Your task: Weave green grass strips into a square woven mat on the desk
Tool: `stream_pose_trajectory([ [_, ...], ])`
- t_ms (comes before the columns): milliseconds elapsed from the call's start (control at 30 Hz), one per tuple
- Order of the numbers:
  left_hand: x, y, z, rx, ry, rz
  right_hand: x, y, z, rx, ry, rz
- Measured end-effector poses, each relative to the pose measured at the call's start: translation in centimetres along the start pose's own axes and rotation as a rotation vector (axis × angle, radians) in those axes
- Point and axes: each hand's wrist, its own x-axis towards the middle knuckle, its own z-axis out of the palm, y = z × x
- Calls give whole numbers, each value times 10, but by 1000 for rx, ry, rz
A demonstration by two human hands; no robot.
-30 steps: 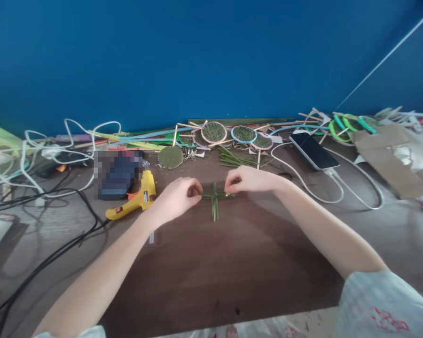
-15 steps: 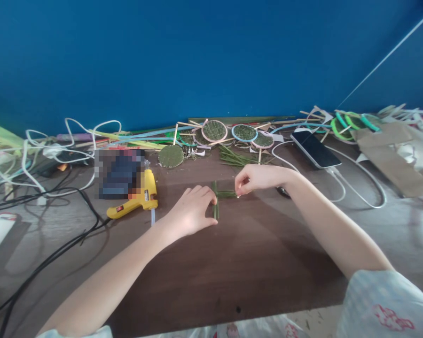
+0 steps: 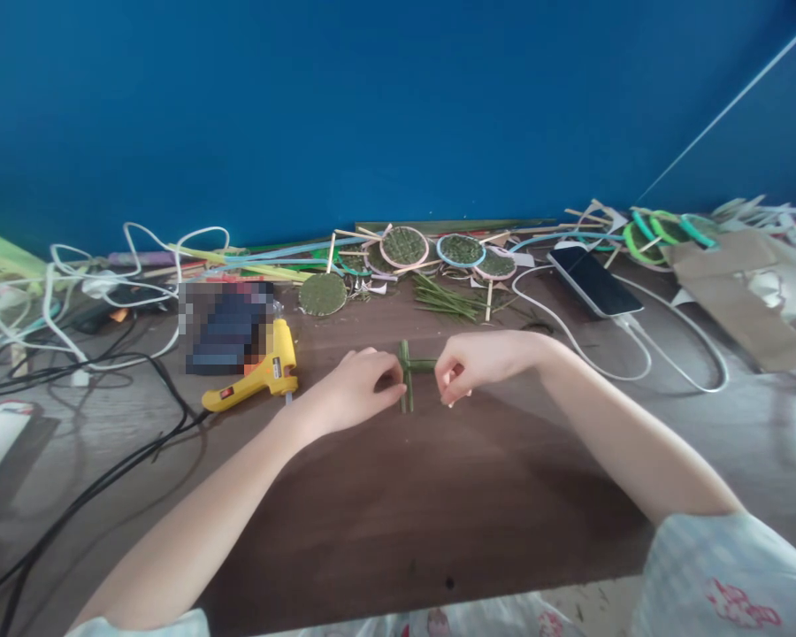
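Narrow green leaf strips lie crossed on the brown tabletop, a pair running away from me and another going off to the right. At the left edge of the upright pair, thumb and index finger of my left hand come together and pinch the strips. My right hand is curled just above the right end of the sideways strip and hides its tip. Its fingertips are pressed together, pointing down; whether anything is between them I cannot make out.
A yellow glue gun lies left of my hands, by a blurred dark object. Behind are a pile of green strips and several round woven fans. A phone with white cable lies right; tangled cables fill the left.
My left thumb has moved up and closed toward the index finger at the strips. My right hand has dropped toward me, its fingertips leaving the end of the sideways strip.
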Motion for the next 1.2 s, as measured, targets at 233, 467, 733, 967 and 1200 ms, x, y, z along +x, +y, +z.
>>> stream_pose_trajectory([
  [233,1,-1,-1,-9,21,47,10,-13,15,-91,182,126],
  [467,2,-11,-1,-109,25,58,16,-16,20,-112,247,211],
  [733,14,-25,11,0,152,168,16,-20,21,-148,287,234],
  [967,15,-28,14,-30,155,164,16,-22,25,-155,325,276],
  [1200,14,-26,13,-38,140,159,16,-27,27,-139,326,294],
])
